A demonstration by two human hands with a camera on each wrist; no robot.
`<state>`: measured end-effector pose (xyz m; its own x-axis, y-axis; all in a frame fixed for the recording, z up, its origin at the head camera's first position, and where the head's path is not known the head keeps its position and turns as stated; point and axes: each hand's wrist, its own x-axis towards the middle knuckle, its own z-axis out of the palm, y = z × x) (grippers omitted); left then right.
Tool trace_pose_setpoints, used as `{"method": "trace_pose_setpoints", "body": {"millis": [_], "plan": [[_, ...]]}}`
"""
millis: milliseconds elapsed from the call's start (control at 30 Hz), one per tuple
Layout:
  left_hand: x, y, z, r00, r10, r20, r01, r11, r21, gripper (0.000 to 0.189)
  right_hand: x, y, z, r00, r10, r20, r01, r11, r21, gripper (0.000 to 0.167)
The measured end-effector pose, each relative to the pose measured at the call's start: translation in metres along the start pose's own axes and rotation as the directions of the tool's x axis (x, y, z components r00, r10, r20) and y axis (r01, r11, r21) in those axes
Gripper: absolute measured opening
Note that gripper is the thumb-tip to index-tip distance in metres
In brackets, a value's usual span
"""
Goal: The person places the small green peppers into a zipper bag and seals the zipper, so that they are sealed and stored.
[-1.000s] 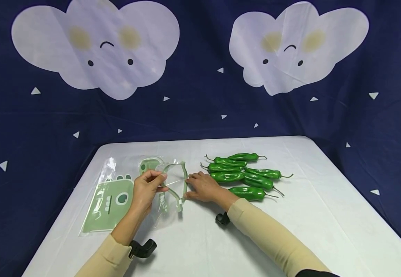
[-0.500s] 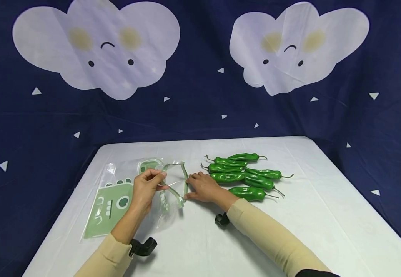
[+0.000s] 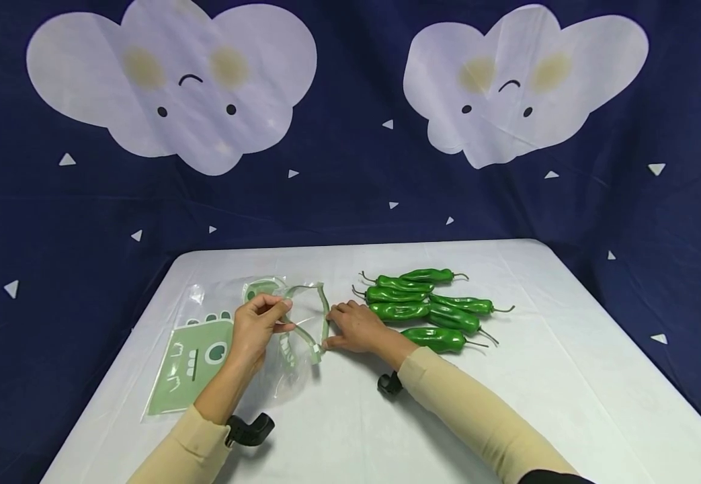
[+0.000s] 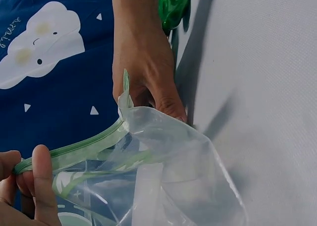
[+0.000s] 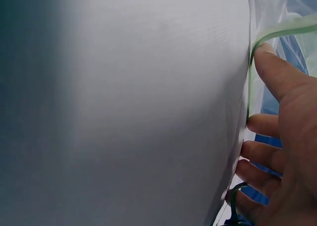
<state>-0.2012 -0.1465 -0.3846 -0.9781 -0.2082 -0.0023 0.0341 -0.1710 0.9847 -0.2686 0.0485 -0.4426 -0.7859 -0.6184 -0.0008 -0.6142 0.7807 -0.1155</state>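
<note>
A clear plastic zip bag (image 3: pixel 306 329) with green printed shapes lies on the table, its green-edged mouth spread apart. Near that mouth my left hand (image 3: pixel 256 329) pinches one edge strip between thumb and fingers, lifting it; the left wrist view shows this green zip strip (image 4: pixel 91 144) stretched from the fingertips. My right hand (image 5: pixel 292 137) touches the opposite edge, thumb and fingers spread, fingertips against it and the table. A green panel (image 3: pixel 187 366) with an eye and teeth print lies flat at the left; I cannot tell whether it belongs to the same bag.
Several long green peppers (image 3: pixel 398 310) with stems lie in a loose group right of the bag, close behind my right hand. White cloth covers the table (image 3: pixel 350 430). A dark blue curtain (image 3: pixel 350 215) with cloud prints hangs behind the far edge.
Over the last second the flat green panel has shifted slightly down and right on the table. Both hands stay almost where they were, and the bag's mouth keeps its spread.
</note>
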Motion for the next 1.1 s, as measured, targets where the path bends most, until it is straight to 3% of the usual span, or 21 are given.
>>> {"method": "trace_pose_setpoints", "body": {"millis": [800, 1100], "plan": [[-0.0002, -0.0015, -0.0008, 0.999, -0.044, 0.011, 0.044, 0.999, 0.012, 0.009, -0.0051, 0.0052, -0.0008, 0.999, -0.032, -0.039, 0.035, 0.997, 0.069, 0.058], [-0.0006, -0.0008, -0.0009, 0.999, -0.040, 0.008, 0.040, 0.999, 0.003, 0.011, -0.0071, 0.0093, -0.0037, 0.991, -0.074, -0.109, 0.082, 0.994, 0.078, 0.061]]}}
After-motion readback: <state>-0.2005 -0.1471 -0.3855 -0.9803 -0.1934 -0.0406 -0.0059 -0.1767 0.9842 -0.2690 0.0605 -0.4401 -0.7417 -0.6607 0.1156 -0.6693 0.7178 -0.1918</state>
